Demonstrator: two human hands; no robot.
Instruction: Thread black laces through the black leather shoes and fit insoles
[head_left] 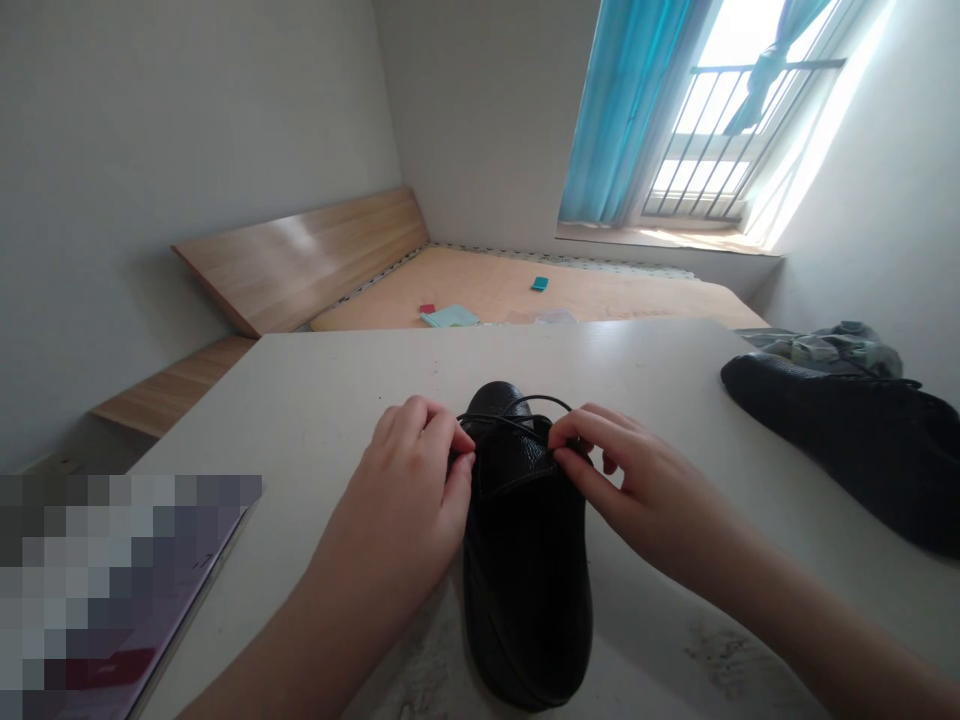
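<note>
A black leather shoe (529, 600) stands on the white table in front of me, its toe pointing away and its opening toward me. Thin black shoelace (504, 420) crosses over the shoe's upper, and a loop of it arches to the right. At the shoe's left side, my left hand (420, 465) is closed in a pinch by the lace. My right hand (611, 460) pinches at the lace on the right side of the eyelets. The fingertips partly hide the lace ends and eyelets.
Another black shoe (847, 430) lies at the table's right, beside a crumpled greyish cloth (847, 345). A flat purplish item (180, 600), partly pixelated, is at the left edge. Beyond the white table (337, 370) is a bed (622, 295) with small items on it.
</note>
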